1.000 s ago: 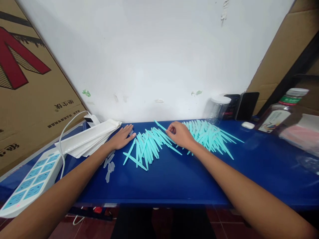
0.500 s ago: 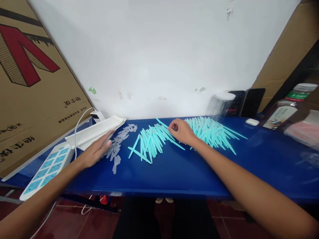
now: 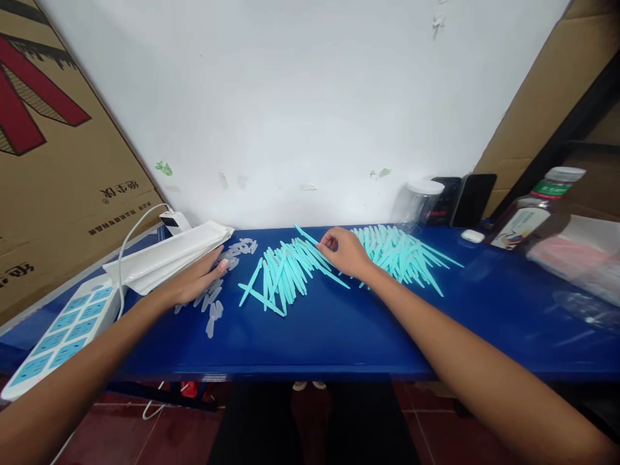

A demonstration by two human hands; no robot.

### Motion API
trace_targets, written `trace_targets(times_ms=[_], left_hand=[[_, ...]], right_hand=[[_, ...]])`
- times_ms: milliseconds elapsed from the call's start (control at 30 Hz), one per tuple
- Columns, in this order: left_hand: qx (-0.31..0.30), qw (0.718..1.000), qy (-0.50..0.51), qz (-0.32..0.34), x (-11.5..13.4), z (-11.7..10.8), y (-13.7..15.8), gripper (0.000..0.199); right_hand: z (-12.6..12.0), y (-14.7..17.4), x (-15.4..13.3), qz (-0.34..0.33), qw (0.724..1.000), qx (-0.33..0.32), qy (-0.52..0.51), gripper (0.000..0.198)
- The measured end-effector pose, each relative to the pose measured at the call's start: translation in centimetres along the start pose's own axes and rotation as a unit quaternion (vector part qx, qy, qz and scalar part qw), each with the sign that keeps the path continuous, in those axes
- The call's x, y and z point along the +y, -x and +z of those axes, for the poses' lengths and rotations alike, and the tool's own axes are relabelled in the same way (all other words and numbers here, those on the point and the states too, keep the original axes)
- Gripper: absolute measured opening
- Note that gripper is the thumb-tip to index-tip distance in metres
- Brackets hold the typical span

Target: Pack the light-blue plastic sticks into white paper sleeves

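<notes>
My right hand (image 3: 345, 252) pinches a slim turquoise plastic stick (image 3: 305, 233) between thumb and fingers; its far end points up and left toward the wall. Below and left of that hand lies a loose pile of similar turquoise sticks (image 3: 285, 274), some crossing each other. A second, larger pile (image 3: 402, 255) spreads behind and to the right of the same hand. Palm down, my left hand (image 3: 196, 279) rests over small translucent plastic pieces (image 3: 213, 310) with its fingers stretched out. It covers part of them, and nothing is visibly gripped there.
White plastic packaging (image 3: 165, 255) and a power strip (image 3: 62, 332) with a cable lie on the left of the blue table (image 3: 310, 342). At the right stand a clear jar (image 3: 419, 203), two phones (image 3: 472, 200), a white case (image 3: 472, 236) and a bottle (image 3: 533, 210).
The view has turned a little to the right. My left hand has shifted right, farther over the translucent pieces. My right hand keeps its pinch on the turquoise stick, nearly unmoved over the piles.
</notes>
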State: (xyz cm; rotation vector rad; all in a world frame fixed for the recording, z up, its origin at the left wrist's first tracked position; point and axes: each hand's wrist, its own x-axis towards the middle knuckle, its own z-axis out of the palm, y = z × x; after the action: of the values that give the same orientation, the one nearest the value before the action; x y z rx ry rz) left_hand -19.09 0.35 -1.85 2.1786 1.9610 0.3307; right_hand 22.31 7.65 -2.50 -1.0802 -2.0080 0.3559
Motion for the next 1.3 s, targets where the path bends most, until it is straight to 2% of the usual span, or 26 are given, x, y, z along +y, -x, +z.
trace_targets(times_ms=[167,367,533,767,933,1067,1300], left_hand=[[0.002,1.0,-0.019,-0.006,-1.2,-1.0,-0.5,0.096],[-0.025,0.994,-0.103,-0.034,-2.2,-2.7,-0.3,0.096],[-0.029,0.986,-0.166,0.012,-2.7,-3.2,-0.1,0.094],[-0.007,0.973,-0.225,0.05,-5.5,-3.6,0.2,0.092],[0.023,0.973,-0.226,0.047,-6.3,-3.4,0.4,0.09],[0.014,0.969,-0.246,0.023,-6.2,-2.8,0.8,0.088],[-0.008,0.985,-0.169,-0.021,-5.0,0.2,2.6,0.096]], right_hand=[[0.2,-0.1,0.3,-0.001,1.0,0.004,-0.001,0.013],[0.0,-0.1,0.3,-0.002,1.0,0.007,-0.002,0.013],[0.0,-0.1,0.3,-0.006,1.0,-0.002,0.004,0.013],[-0.3,-0.2,0.0,-0.006,1.0,0.002,0.002,0.012],[-0.3,-0.1,-0.2,-0.005,1.0,-0.004,0.003,0.013],[-0.3,-0.1,-0.2,-0.009,1.0,-0.006,0.002,0.013],[-0.4,-0.1,-0.4,-0.004,1.0,-0.012,0.008,0.012]])
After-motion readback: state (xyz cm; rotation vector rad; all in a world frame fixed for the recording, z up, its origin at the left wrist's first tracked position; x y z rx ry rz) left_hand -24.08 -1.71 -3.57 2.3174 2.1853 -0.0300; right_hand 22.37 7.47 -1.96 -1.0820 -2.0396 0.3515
